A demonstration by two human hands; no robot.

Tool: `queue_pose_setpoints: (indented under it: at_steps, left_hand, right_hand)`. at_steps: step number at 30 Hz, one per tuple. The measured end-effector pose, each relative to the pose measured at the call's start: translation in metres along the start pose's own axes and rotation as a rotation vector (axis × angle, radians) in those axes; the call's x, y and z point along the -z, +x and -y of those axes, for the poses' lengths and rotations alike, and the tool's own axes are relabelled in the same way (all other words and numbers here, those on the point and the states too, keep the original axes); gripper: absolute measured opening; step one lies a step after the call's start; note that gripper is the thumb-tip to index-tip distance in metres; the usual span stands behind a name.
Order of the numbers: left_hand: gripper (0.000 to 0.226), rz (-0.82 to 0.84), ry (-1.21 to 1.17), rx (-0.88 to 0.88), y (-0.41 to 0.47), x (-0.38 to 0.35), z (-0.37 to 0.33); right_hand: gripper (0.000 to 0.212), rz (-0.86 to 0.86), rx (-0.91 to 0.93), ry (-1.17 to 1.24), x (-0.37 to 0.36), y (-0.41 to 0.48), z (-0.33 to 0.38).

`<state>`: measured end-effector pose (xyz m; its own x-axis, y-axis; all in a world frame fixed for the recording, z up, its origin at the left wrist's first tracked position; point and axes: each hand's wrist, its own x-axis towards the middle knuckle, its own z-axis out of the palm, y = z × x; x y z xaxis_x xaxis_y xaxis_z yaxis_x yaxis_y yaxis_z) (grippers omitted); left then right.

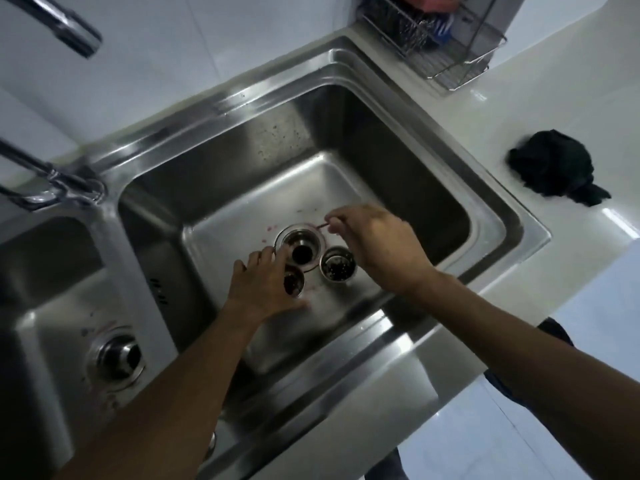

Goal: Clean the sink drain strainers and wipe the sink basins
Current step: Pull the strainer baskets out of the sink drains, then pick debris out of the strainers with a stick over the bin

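**A:** Kitchen sink, seen from above. What's there?
**B:** A steel double sink (242,98) in a white counter (519,98). The right hand (377,244) pinches a thin reddish strand (320,226) beside the open drain (301,252). The left hand (263,285), fingers spread, partly covers one strainer (294,284).
**A:** Any other strainer?
**B:** A second strainer (338,266) stands upright just right of the drain. A black cloth (554,168) lies on the counter.

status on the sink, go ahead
Left hand open at drain rim. Right hand pinches thin strand. Two strainers out on basin floor. Nothing blocking.
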<state>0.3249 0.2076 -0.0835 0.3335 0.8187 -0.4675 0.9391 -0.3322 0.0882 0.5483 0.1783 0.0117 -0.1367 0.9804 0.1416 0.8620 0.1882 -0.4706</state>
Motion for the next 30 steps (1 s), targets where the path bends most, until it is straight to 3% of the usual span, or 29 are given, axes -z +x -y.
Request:
queue_pose_setpoints:
  at_steps: [3,8,17,22,30]
  left_hand:
    - [0.115,0.053,0.016,0.024,0.0,-0.013,0.003]
    - [0.081,-0.016,-0.021,0.023,-0.005,-0.018,0.003]
    - [0.083,-0.218,-0.134,-0.004,-0.037,0.046,-0.023]
    - [0.075,-0.371,-0.163,-0.137,-0.041,0.099,-0.098]
    - [0.073,-0.423,-0.249,-0.504,-0.049,0.107,-0.311]
  right_hand:
    - [0.023,0.031,-0.071,0.108,-0.021,-0.01,0.009]
    - [0.016,0.005,-0.128,0.215,-0.024,-0.023,0.012]
    - [0.019,-0.172,-0.246,0.482,0.03,-0.051,0.02]
    - [0.022,-0.316,-0.271,0.481,0.089,-0.079,-0.001]
    - [0.016,-0.635,-0.48,0.513,0.18,-0.2,-0.102]
